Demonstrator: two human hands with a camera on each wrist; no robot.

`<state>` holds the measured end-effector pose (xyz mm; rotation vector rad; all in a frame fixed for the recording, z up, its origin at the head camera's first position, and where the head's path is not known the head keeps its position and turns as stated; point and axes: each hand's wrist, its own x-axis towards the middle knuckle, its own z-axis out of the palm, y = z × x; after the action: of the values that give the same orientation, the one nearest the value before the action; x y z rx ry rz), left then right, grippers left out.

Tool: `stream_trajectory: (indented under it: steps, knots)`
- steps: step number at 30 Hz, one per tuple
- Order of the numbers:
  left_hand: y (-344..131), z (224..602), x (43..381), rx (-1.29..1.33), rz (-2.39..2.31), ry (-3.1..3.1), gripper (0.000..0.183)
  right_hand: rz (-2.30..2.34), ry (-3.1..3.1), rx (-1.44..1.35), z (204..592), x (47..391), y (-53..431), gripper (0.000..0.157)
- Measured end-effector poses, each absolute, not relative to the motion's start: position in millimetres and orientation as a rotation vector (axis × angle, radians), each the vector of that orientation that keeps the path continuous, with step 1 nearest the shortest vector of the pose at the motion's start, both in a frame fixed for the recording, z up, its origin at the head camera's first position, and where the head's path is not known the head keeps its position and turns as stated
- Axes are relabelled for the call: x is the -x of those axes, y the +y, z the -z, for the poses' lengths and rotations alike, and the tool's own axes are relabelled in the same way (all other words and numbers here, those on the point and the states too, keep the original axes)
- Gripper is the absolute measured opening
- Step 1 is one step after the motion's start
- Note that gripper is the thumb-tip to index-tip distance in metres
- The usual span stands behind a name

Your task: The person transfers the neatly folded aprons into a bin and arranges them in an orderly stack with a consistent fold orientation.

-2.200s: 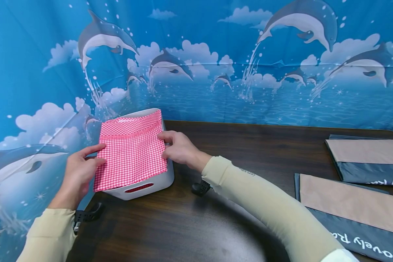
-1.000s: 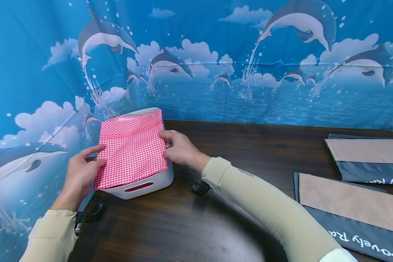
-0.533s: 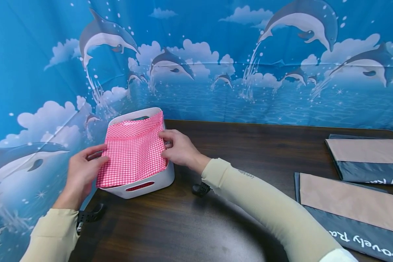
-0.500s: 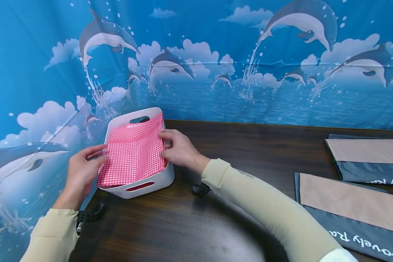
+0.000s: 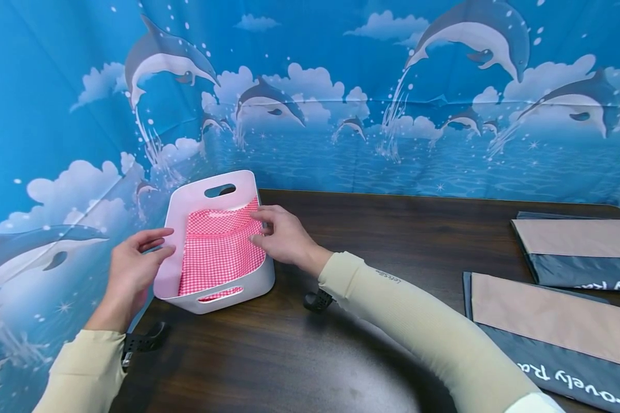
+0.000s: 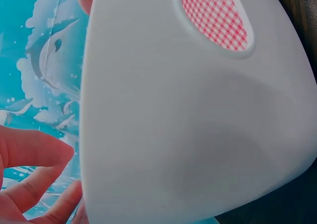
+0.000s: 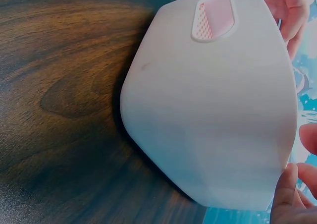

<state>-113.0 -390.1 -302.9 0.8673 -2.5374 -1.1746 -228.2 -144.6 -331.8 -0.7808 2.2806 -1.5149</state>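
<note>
A white plastic bin [image 5: 258, 284] with handle slots stands on the table at the left. Inside it lies a flat, folded red-and-white checked cloth [image 5: 217, 252], which also shows through the front slot. My left hand [image 5: 134, 267] is at the bin's left rim, fingers loosely bent and holding nothing. At the right rim is my right hand [image 5: 286, 236], its fingertips over the edge near the cloth, with no grip on it visible. Both wrist views are mostly filled by the bin's outer wall [image 6: 148, 110], with fingers beside its rim.
Two folded dark grey and beige fabric pieces [image 5: 553, 321] with white lettering lie at the right of the dark wooden table [image 5: 382, 235]. A blue dolphin-print curtain [image 5: 315, 137] hangs behind and along the left side, close to the bin.
The checked cloth, earlier held by both hands across the bin's top, has sunk down into the bin. Both hands have let go of it and stayed near the rims.
</note>
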Motion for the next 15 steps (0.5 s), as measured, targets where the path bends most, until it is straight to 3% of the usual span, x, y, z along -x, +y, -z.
stream_trajectory:
  steps: [5,15]
  knots:
    - [-389.1,304.2,113.6,-0.864,1.166,-2.55,0.05,1.538,2.281,0.784,332.2,227.8,-141.7,0.048]
    - [-376.2,300.3,111.6,-0.864,1.127,-2.515,0.053,1.863,2.312,0.855,343.4,220.1,-117.4,0.021]
